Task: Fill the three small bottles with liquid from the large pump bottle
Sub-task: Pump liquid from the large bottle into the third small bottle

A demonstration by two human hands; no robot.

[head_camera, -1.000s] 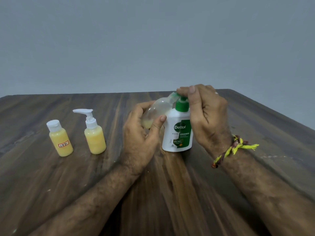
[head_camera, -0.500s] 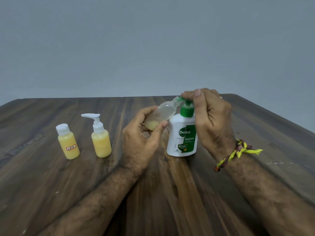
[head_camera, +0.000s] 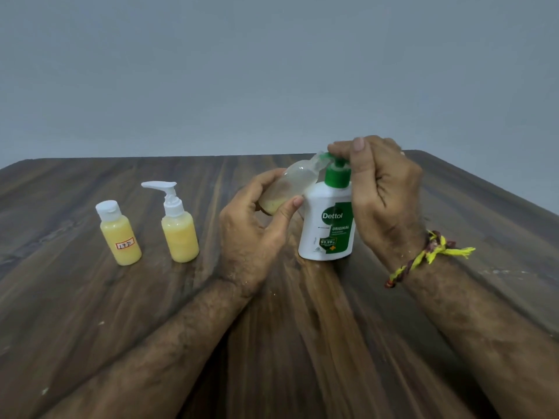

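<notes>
A white pump bottle (head_camera: pixel 328 229) with a green pump and green label stands upright at the table's middle. My right hand (head_camera: pixel 384 195) rests on its pump head, fingers closed over the top. My left hand (head_camera: pixel 251 234) holds a small clear bottle (head_camera: pixel 290 189) tilted, its mouth up against the pump spout; a little yellow liquid lies at its bottom. Further left stand two small bottles full of yellow liquid: one with a white flip cap and a label (head_camera: pixel 121 235), one with a white pump top (head_camera: pixel 178 228).
The dark wooden table (head_camera: pixel 302 343) runs to a far edge just behind the bottles, with a plain grey wall (head_camera: pixel 272 71) beyond. A yellow and maroon thread band (head_camera: pixel 429 255) is tied round my right wrist.
The pump head has risen from its pressed-down position a second ago. A bit more yellow liquid lies in the clear bottle. My view has shifted, so everything sits further right.
</notes>
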